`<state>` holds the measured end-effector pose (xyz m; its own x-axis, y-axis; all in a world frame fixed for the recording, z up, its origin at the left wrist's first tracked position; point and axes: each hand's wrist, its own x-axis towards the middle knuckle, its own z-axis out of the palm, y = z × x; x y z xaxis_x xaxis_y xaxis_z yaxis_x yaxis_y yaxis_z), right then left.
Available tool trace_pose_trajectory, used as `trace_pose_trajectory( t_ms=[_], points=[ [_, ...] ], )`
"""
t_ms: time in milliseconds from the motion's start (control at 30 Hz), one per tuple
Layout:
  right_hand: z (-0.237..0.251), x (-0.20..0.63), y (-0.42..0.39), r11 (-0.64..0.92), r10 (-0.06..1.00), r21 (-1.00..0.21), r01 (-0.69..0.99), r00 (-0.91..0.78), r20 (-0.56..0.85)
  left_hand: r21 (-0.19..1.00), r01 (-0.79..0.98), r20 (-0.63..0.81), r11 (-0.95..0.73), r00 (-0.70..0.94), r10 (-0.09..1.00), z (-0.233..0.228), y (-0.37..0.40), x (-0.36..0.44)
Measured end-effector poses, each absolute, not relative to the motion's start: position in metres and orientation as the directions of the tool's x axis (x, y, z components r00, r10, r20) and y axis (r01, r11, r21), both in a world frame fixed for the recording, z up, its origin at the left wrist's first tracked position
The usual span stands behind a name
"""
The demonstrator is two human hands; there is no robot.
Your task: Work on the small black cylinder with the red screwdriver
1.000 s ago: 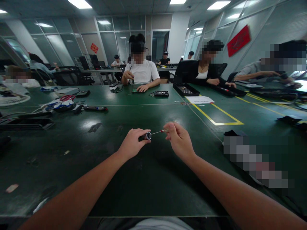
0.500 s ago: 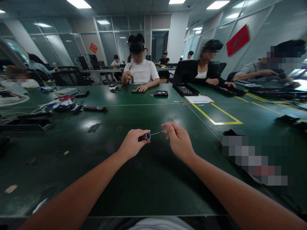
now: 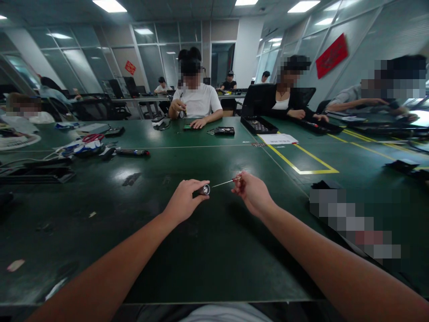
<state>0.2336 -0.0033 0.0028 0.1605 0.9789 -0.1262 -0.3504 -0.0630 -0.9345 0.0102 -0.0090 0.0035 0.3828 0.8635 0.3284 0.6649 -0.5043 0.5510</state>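
Note:
My left hand (image 3: pixel 182 202) is closed on a small dark flashlight (image 3: pixel 204 189), thumb below and fingers above. Its round silvery end faces me; the rest is hidden in the hand. In my right hand (image 3: pixel 254 194), the fingers pinch the red, see-through handle of a thin screwdriver (image 3: pixel 223 183). The shaft points left, and its tip stops just beside the flashlight's round end, seemingly apart from it. Both hands are held above the green table (image 3: pixel 208 255).
A black pen-like tool (image 3: pixel 132 152) and red-handled scissors (image 3: pixel 93 138) lie at the left. White paper (image 3: pixel 277 139) lies near a yellow taped outline (image 3: pixel 318 172). A blurred-out package (image 3: pixel 351 223) sits at the right. Across the table, a person in a white shirt (image 3: pixel 199 102) handles small parts.
My right hand has shifted slightly right, drawing the screwdriver tip away from the flashlight. The flashlight's round end has turned a little, showing more of its bright inside.

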Motion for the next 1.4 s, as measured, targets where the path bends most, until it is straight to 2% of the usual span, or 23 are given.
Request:
trace_pose_trajectory(
  t_ms=[100, 233, 367, 500, 700, 900, 1067, 1400],
  points=[
    [0.002, 0.233, -0.003, 0.023, 0.983, -0.96, -0.28, 0.183, -0.03, 0.575, 0.662, 0.286, -0.482, 0.389, 0.876, 0.002, -0.008, 0.01],
    [0.001, 0.231, -0.006, 0.168, 0.971, -0.984, -0.068, 0.186, 0.153, 0.592, 0.655, 0.282, -0.469, 0.377, 0.882, 0.001, -0.007, 0.01],
    [0.005, 0.231, -0.013, 0.305, 0.935, -0.939, 0.159, 0.135, 0.327, 0.589, 0.659, 0.286, -0.468, 0.371, 0.883, 0.001, -0.007, 0.011],
    [0.014, 0.228, -0.024, 0.376, 0.906, -0.867, 0.327, 0.067, 0.418, 0.575, 0.664, 0.281, -0.478, 0.389, 0.878, 0.0, -0.007, 0.011],
    [0.021, 0.224, -0.033, 0.437, 0.898, -0.867, 0.241, -0.056, 0.437, 0.569, 0.664, 0.255, -0.485, 0.419, 0.872, -0.003, -0.005, 0.011],
    [0.017, 0.226, -0.032, 0.43, 0.888, -0.803, 0.413, -0.031, 0.459, 0.577, 0.665, 0.244, -0.474, 0.413, 0.877, 0.0, -0.006, 0.012],
    [0.016, 0.226, -0.033, 0.449, 0.879, -0.785, 0.426, -0.055, 0.473, 0.58, 0.667, 0.233, -0.468, 0.415, 0.88, 0.0, -0.007, 0.013],
    [0.024, 0.223, -0.039, 0.466, 0.835, -0.668, 0.58, -0.04, 0.548, 0.598, 0.644, 0.245, -0.478, 0.421, 0.873, -0.001, -0.006, 0.013]
  ],
)
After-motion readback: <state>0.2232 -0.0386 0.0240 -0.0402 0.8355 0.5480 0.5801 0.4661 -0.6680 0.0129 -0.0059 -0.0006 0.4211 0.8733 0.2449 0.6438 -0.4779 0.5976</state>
